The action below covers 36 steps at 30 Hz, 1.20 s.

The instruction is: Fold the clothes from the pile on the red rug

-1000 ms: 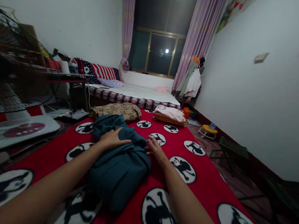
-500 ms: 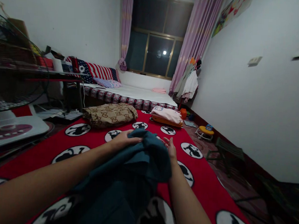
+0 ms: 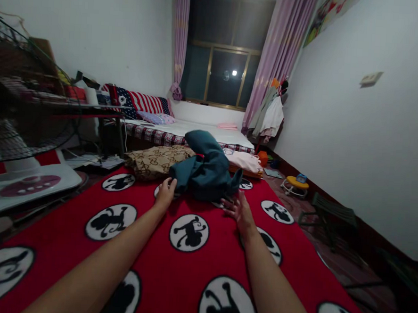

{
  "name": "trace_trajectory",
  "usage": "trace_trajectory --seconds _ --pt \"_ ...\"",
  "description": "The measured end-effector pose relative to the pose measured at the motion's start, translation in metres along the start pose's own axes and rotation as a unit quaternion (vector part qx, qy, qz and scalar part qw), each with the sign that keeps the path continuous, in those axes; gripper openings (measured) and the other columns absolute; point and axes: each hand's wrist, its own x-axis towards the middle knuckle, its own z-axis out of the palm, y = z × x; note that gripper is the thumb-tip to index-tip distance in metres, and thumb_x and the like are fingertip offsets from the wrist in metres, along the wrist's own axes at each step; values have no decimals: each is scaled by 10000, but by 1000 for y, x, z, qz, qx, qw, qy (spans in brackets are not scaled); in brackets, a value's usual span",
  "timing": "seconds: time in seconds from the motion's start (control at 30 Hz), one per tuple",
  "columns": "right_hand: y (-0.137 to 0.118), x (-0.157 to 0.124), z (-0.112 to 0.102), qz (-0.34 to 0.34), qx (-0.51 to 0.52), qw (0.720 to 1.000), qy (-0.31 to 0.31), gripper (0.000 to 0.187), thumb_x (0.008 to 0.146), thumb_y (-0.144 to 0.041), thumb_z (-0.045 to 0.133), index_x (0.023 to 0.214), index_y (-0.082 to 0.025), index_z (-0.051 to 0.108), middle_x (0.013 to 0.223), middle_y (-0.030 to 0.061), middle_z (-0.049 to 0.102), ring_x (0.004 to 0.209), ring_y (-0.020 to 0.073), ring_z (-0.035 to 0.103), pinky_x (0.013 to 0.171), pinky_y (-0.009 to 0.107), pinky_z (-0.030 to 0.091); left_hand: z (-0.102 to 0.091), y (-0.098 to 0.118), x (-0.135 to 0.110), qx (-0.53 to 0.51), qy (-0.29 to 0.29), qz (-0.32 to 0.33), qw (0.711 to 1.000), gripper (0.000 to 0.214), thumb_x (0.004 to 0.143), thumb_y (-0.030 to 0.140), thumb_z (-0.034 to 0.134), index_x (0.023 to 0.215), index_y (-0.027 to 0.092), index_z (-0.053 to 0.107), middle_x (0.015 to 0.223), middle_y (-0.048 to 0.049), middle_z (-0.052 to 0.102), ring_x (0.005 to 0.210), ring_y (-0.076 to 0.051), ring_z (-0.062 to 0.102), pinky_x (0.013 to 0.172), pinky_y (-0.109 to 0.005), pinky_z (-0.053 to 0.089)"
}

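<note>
A bundled teal garment [image 3: 204, 168] lies in a heap on the red blanket [image 3: 188, 268] with black-and-white monkey circles, at arm's length ahead. My left hand [image 3: 165, 193] is at the bundle's lower left corner, fingers curled against the cloth. My right hand [image 3: 240, 212] rests just below the bundle's right edge with its fingers spread and nothing in them.
Behind the bundle lie a brown patterned cloth [image 3: 155, 158] and a folded pink and orange pile [image 3: 244, 161]. A bed [image 3: 196, 132] stands under the window. A fan [image 3: 16, 111] is at the left; a small stool [image 3: 294, 183] and a dark chair [image 3: 329, 216] are at the right.
The teal garment was flat under my hands, then lifted, and now sits bundled farther forward on the blanket. Both arms have stretched out, and my right hand has let go.
</note>
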Motion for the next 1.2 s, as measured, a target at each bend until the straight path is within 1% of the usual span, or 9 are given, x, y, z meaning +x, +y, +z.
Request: trace_trajectory --seconds 0.1,0.3,0.5,0.6,0.7,0.9,0.97,1.07,1.2 --pt "6 -3 7 -30 -81 996 -1 730 765 -536 658 1373 -280 345 1374 136 487 890 209 701 551 249 564 5 -15 -14 9 -9 -2 1000 494 850 437 553 1237 131 533 1192 -179 598 1050 -268 605 945 -429 464" --pt "12 -7 13 -128 -242 962 9 682 706 -501 678 1287 -211 469 1325 160 507 814 201 679 549 289 556 12 -4 -31 85 -91 132 983 551 794 393 649 1274 153 524 1188 -154 603 1137 -294 560 974 -428 452" --pt "17 -11 27 -330 -402 853 47 334 798 -278 562 1116 -178 592 1149 114 597 978 223 616 823 387 529 13 3 -39 162 -132 150 966 617 787 346 654 1345 160 468 1185 -164 619 1089 -325 596 892 -442 499" --pt "21 -1 39 -375 -457 802 78 341 814 -261 531 1141 -173 572 1179 121 587 1133 246 534 970 428 448 14 3 -40 173 -130 157 964 633 776 316 660 1350 140 458 1188 -175 616 1085 -330 597 890 -442 499" --pt "13 26 58 -373 -505 772 103 516 812 -351 564 1272 -133 481 1289 162 526 1237 273 450 1063 449 347 15 3 -40 158 -130 152 967 597 789 292 642 1336 132 462 1180 -174 620 1086 -324 597 900 -442 496" --pt "-17 88 91 -256 -586 757 133 927 691 -468 699 1457 -149 287 1420 196 418 1264 352 430 1015 455 364 16 1 -32 26 -63 105 992 458 890 357 528 1288 136 480 1231 -170 592 1164 -274 559 1001 -421 438" --pt "-20 98 93 -212 -588 775 92 811 655 -383 725 1392 -204 437 1306 148 557 1162 341 530 962 426 409 14 0 -28 -17 -12 68 997 429 928 375 452 1284 136 476 1235 -173 583 1154 -263 562 1008 -426 428" --pt "-22 101 91 -191 -561 804 44 418 683 -228 607 1092 -224 693 1008 79 715 991 275 628 891 352 452 9 -2 -22 -65 46 21 997 401 949 367 396 1277 150 474 1230 -164 584 1105 -238 585 984 -400 443" --pt "-39 78 80 -268 -473 834 90 481 737 -203 381 1105 -166 690 1025 70 713 940 215 633 845 312 479 5 -3 -17 -120 96 -25 988 404 964 393 361 1280 166 469 1277 -148 569 1157 -227 555 998 -370 431"
